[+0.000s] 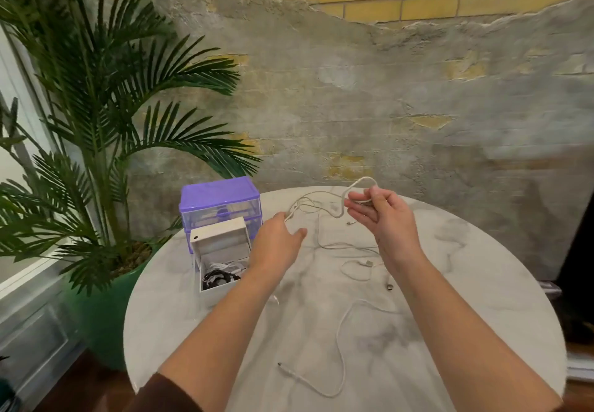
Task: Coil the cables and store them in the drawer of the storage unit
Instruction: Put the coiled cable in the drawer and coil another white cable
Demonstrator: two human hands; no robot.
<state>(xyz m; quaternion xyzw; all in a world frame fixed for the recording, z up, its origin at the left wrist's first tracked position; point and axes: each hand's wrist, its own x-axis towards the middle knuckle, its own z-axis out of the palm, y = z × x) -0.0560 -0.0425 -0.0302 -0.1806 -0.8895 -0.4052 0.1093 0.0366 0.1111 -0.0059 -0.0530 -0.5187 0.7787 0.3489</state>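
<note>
Both hands were up over the far half of the table [482, 331], working one white cable [324, 207]. Left hand [278, 244] gripped the cable at its far edge, fingers curled under where most of them could not be seen, thumb out to the right. Right hand [382, 215] pinched a loop of the same cable between thumb and forefinger, the other fingers loosely spread, the loop standing above the hand.

At far left stood a palm [106, 116] in a green pot. On the table's left edge sat the purple unit [220, 202], and in front of it the white drawer [221, 251], pulled out, with a few coiled cables, white and black, already inside.

So part of the job looked done. The cable in hand was barely started, most of it trailing loose across the marble. Nearer lay at least two more cables uncoiled: a short one [360, 265] under the right wrist and a long one [340, 347] snaking toward the near edge. Those remained, then closing the drawer.
</note>
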